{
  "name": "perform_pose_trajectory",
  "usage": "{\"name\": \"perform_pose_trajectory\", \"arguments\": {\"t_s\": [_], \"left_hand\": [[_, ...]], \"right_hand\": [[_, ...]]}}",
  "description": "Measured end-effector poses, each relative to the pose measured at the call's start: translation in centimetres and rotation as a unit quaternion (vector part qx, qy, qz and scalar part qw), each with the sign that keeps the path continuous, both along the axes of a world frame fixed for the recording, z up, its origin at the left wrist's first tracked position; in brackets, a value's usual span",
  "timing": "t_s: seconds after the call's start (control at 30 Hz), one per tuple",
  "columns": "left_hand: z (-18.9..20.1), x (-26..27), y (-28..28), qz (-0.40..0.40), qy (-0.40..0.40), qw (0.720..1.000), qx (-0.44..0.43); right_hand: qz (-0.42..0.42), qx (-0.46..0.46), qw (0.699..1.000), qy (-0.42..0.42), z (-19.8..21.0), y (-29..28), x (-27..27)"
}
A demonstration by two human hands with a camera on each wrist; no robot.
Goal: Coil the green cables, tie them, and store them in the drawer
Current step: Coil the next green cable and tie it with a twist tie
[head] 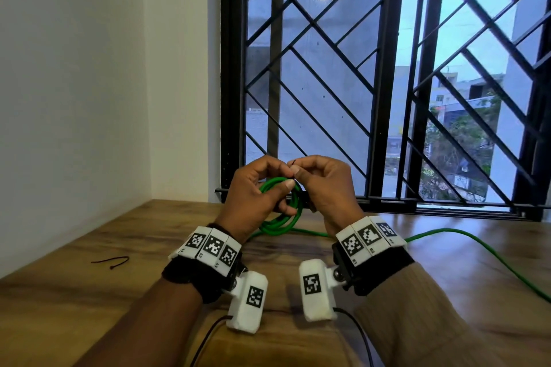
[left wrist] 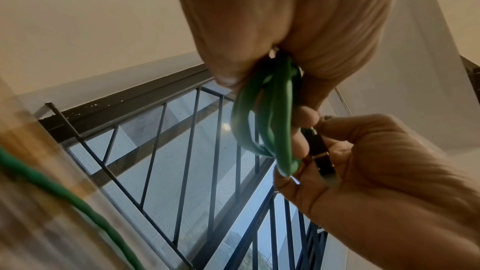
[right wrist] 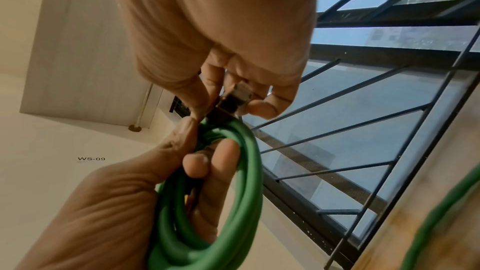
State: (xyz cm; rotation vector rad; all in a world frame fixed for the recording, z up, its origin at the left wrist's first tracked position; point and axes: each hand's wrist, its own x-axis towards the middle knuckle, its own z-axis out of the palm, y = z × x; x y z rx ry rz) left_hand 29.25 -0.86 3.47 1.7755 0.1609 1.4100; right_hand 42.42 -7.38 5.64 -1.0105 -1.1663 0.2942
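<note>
Now the left hand [head: 256,194] grips the coiled green rubber cable [head: 280,225]; right hand [head: 323,185] pinches a thin black wire tie [head: 293,162] directly above the coil's top.

The left hand [head: 256,194] covers much of the green cable coil [head: 281,217], and a thin dark tie end [head: 293,162] poking above the right hand [head: 323,185] is too small to tell how it wraps. The coil's connector [right wrist: 233,100] is half hidden by fingers. A second green cable [head: 477,250] runs off the head view's right edge (blurred in both wrist views).
</note>
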Motion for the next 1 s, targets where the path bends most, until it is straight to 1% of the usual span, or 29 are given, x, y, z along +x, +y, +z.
{"name": "perform_pose_trajectory", "arguments": {"t_s": [0.2,0.3,0.43,0.67,0.77,0.83,0.97,1.0], "left_hand": [[-0.2,0.2,-0.1,-0.02,0.039,0.999,0.028],[-0.4,0.3,-0.2,-0.032,0.048,0.997,0.045],[-0.3,0.4,-0.3,-0.02,0.048,0.997,0.054],[-0.2,0.2,-0.3,0.017,0.042,0.994,0.098],[-0.2,0.1,-0.3,0.017,0.046,0.994,0.094],[-0.2,0.1,-0.4,0.009,0.047,0.996,0.081],[-0.1,0.2,-0.7,-0.012,0.033,0.999,0.037],[0.0,0.3,-0.8,-0.011,0.029,0.999,0.024]], "right_hand": [[-0.076,-0.028,0.992,-0.1,-0.5,0.9,0.1],[-0.069,-0.017,0.989,-0.129,-0.6,0.9,-0.1],[-0.069,-0.013,0.988,-0.136,-0.6,1.1,-0.2],[-0.065,-0.016,0.99,-0.123,-0.5,1.1,-0.2],[-0.067,-0.024,0.991,-0.113,-0.5,1.2,-0.2],[-0.065,-0.031,0.994,-0.088,-0.7,1.4,-0.2],[-0.027,-0.04,0.999,0.006,-0.3,1.4,-0.5],[-0.024,-0.048,0.998,0.017,-0.3,1.3,-0.5]]}}
